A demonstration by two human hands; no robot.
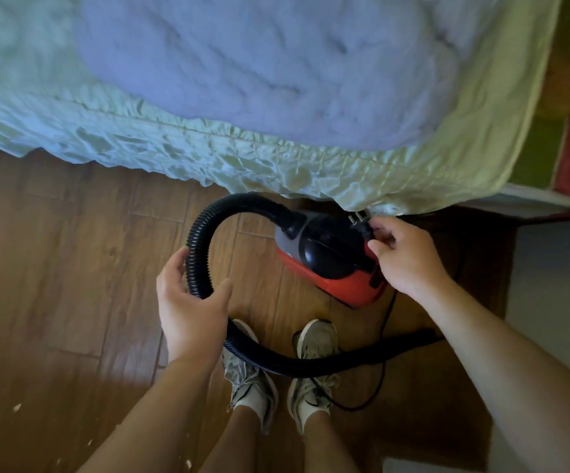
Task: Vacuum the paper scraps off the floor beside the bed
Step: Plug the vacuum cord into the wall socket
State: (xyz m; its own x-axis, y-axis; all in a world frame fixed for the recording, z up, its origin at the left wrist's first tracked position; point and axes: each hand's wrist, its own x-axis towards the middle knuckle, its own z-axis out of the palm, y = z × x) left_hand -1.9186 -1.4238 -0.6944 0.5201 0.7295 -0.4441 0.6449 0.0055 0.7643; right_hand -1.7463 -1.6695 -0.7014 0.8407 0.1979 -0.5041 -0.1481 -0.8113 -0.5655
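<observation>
A small red and black vacuum cleaner (pixel 331 257) sits on the wooden floor right beside the bed (pixel 242 80). Its black ribbed hose (pixel 205 230) arcs left from the body, then runs back right across my shoes. My left hand (pixel 191 302) curls round the hose at the bend. My right hand (pixel 403 254) pinches the black power plug (pixel 362 223), prongs up, above the vacuum's rear. A thin black cord (pixel 384 339) trails down to the floor. White paper scraps (pixel 15 407) lie scattered at the lower left.
The bed's pale green quilted cover (pixel 208 155) hangs over the floor edge. A dark wooden piece of furniture (pixel 474 268) stands to the right of the vacuum. My two feet in grey sneakers (pixel 314 339) stand under the hose. Open wooden floor (pixel 54 250) spreads to the left.
</observation>
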